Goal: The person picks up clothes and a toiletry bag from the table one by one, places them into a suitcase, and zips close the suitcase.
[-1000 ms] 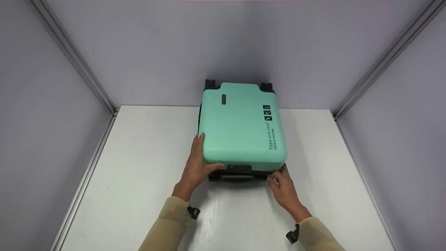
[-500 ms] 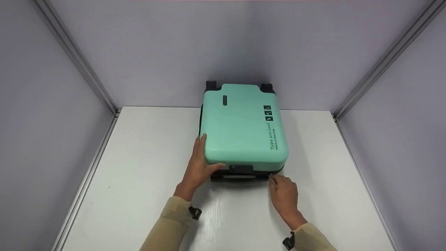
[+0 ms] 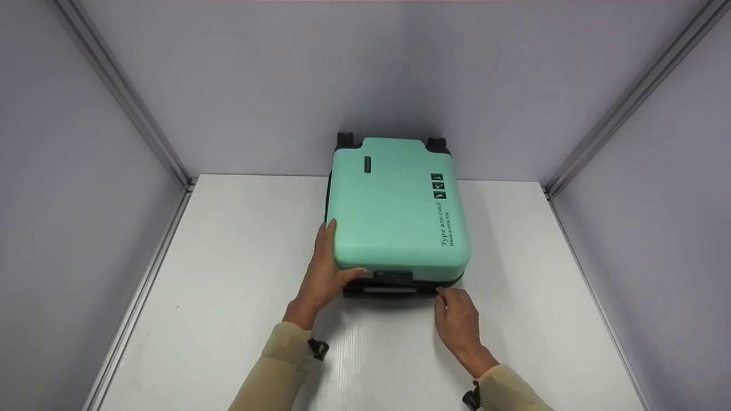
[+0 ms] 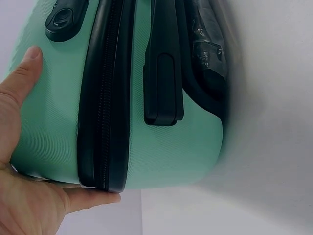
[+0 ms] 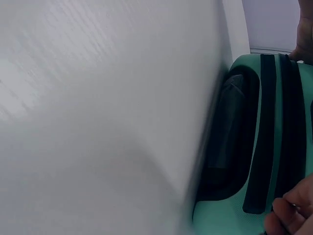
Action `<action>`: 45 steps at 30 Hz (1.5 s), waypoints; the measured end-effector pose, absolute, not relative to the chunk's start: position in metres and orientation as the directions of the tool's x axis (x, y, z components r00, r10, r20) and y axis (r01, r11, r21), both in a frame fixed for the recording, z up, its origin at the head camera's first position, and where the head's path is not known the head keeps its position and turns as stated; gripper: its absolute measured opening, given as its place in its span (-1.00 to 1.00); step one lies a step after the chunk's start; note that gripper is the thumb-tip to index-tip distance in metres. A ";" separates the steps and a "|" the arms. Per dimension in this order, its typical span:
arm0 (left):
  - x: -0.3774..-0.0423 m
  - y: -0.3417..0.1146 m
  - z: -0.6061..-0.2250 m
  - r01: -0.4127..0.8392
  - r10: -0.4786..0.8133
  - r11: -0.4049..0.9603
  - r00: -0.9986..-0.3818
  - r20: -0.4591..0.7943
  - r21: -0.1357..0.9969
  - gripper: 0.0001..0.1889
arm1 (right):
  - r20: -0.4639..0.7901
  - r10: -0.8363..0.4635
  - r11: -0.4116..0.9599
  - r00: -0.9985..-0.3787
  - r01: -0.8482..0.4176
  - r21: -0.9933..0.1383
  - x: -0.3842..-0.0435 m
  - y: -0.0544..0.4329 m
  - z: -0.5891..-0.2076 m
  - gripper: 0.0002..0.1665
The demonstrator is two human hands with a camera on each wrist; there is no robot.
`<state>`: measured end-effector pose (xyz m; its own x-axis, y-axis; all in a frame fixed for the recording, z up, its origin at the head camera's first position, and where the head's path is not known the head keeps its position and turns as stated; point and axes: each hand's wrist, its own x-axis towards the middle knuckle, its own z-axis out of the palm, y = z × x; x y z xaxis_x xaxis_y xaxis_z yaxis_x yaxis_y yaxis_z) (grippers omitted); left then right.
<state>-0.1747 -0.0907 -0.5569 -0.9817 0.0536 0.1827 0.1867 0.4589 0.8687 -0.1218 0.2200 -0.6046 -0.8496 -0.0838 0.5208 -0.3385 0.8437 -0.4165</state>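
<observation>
A mint-green suitcase [image 3: 394, 211] lies flat, its wheels towards the back wall and its handle end towards me. My left hand [image 3: 320, 282] rests on its near left corner, fingers straight along the side and thumb on the end face. In the left wrist view a black zipper [image 4: 105, 107] runs between the lock [image 4: 63, 22] and the black carry handle [image 4: 164, 83]. My right hand [image 3: 458, 322] is at the zipper by the near right corner, with thumb and fingers pinched together. The zipper pull between them is mostly hidden, also in the right wrist view, where the fingers [image 5: 288, 215] curl against the zipper.
The suitcase lies on a white tabletop [image 3: 245, 257]. Grey panels stand at the left, back [image 3: 274, 85] and right, joined by metal rails. Two black wheels [image 3: 345, 140] sit close to the back panel. Clear plastic covers the retracted pull handle [image 4: 208, 54].
My right hand has come off the near right corner and shifted slightly left along the end of the suitcase, fingers now more closed. The left hand has stayed at its corner.
</observation>
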 end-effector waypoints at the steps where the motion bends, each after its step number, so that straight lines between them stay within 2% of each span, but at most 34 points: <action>1: -0.175 -0.091 -0.557 0.188 0.054 0.460 -0.981 0.184 0.868 0.36 | 0.528 -0.098 0.837 -0.844 -0.356 -0.414 -0.123 0.220 -0.605 -0.83; 9: -0.175 -0.093 -0.555 0.214 0.061 0.437 -0.976 0.208 0.874 0.37 | 0.576 -0.206 0.800 -0.791 -0.475 -0.366 -0.130 0.223 -0.609 -0.74; 22: -0.175 -0.094 -0.557 0.189 0.061 0.450 -0.982 0.182 0.873 0.36 | 0.490 -0.222 0.811 -0.843 -0.439 -0.387 -0.126 0.204 -0.601 -0.77; 29: -0.175 -0.096 -0.554 0.183 0.052 0.454 -0.982 0.179 0.872 0.36 | 0.500 -0.295 0.753 -0.814 -0.521 -0.402 -0.128 0.200 -0.600 -0.79; 34: -0.175 -0.095 -0.555 0.185 0.054 0.453 -0.982 0.181 0.872 0.35 | 0.489 -0.338 0.734 -0.804 -0.551 -0.398 -0.127 0.178 -0.598 -0.82; 39: -0.174 -0.093 -0.555 0.184 0.051 0.458 -0.982 0.181 0.870 0.35 | 0.476 -0.406 0.710 -0.780 -0.597 -0.373 -0.126 0.152 -0.599 -0.93; 45: -0.174 -0.093 -0.554 0.182 0.051 0.466 -0.983 0.179 0.866 0.34 | 0.446 -0.455 0.690 -0.771 -0.621 -0.371 -0.126 0.131 -0.596 -0.90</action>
<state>-0.1741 -0.0927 -0.5544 -0.9825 0.0512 0.1789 0.1819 0.4658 0.8660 -0.1261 0.1310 -0.5964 -0.7710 -0.4549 0.4457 -0.6214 0.6903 -0.3706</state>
